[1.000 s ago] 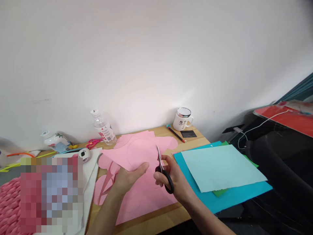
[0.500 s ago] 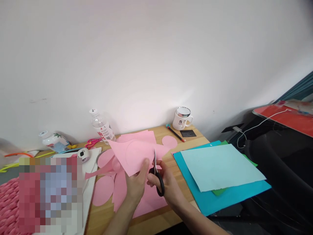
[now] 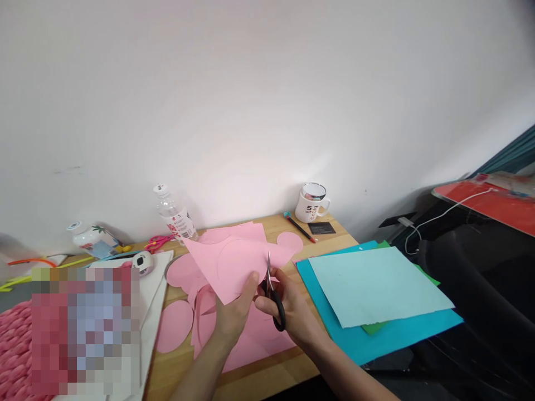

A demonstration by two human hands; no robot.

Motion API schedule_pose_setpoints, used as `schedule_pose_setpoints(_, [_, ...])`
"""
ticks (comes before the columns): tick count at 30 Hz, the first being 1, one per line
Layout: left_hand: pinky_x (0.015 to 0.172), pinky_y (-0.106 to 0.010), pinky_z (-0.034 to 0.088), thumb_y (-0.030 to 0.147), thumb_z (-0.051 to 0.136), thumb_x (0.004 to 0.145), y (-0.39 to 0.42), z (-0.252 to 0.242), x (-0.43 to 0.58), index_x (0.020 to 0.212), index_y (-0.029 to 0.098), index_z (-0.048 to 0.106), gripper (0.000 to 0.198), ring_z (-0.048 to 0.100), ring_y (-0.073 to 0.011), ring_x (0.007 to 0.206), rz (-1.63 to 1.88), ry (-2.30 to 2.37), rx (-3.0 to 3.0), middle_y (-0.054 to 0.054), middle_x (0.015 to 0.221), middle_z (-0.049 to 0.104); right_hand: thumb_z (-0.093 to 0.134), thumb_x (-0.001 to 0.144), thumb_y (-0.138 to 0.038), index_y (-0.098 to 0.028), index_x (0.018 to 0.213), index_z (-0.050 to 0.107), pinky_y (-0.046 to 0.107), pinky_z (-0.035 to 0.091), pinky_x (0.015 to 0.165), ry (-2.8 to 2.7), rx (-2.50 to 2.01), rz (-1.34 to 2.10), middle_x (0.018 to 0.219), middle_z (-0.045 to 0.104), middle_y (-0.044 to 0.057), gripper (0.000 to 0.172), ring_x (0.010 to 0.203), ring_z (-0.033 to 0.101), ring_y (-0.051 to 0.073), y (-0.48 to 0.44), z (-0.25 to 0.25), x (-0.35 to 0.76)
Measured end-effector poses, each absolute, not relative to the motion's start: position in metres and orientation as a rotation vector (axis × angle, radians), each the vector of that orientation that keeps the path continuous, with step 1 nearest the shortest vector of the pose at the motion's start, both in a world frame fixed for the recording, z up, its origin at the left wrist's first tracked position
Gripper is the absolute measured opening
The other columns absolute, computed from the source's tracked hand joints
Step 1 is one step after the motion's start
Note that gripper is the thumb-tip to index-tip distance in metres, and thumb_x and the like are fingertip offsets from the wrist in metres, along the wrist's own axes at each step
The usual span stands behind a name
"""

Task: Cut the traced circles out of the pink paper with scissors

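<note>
My left hand [image 3: 237,308] pinches a sheet of pink paper [image 3: 238,262] from below, its thumb on top. A curved outline shows on that sheet. In my right hand [image 3: 288,305] is a pair of black-handled scissors [image 3: 279,312], its blades upright against the sheet's right part. The right fingers are wrapped in and around the handles. Beneath both hands lie more pink sheets [image 3: 267,345] on the wooden table. Cut pink circles lie around them, one pink circle [image 3: 175,326] at the left and another pink circle [image 3: 290,243] behind.
A clear bottle [image 3: 178,220] and pink scissors [image 3: 159,242] stand or lie at the back left. A white mug [image 3: 311,206], a pen [image 3: 300,227] and a black card [image 3: 321,228] are at the back right. Light blue paper [image 3: 380,284] tops a stack at right.
Both hands, the scissors and the held sheet have shifted slightly right. A pink strip that stuck out left beneath the sheet now hangs curled near my left hand.
</note>
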State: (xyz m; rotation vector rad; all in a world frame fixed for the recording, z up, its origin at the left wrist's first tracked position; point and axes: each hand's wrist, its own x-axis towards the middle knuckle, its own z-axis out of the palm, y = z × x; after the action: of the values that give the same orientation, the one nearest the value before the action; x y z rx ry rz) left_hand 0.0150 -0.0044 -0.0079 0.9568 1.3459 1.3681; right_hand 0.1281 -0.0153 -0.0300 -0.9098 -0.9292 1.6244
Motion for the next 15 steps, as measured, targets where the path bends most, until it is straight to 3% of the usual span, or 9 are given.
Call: schedule_pose_setpoints(15, [0.080,-0.035,0.057,0.038,0.074,0.060,-0.0009,-0.0149,0.0116,0.089,0.012,0.072,0.039,0.070,-0.0275,0.090,1.387,1.351,0.938,-0.011,0.093,0.075,0.082,0.063,-0.030,-0.018,0.082,0.049,0.021,0.028,0.052,-0.994,-0.936,1.600,0.065,0.049,-0.006,0.040,0.058,0.038,0.008,-0.0137,-0.0319,0.1285])
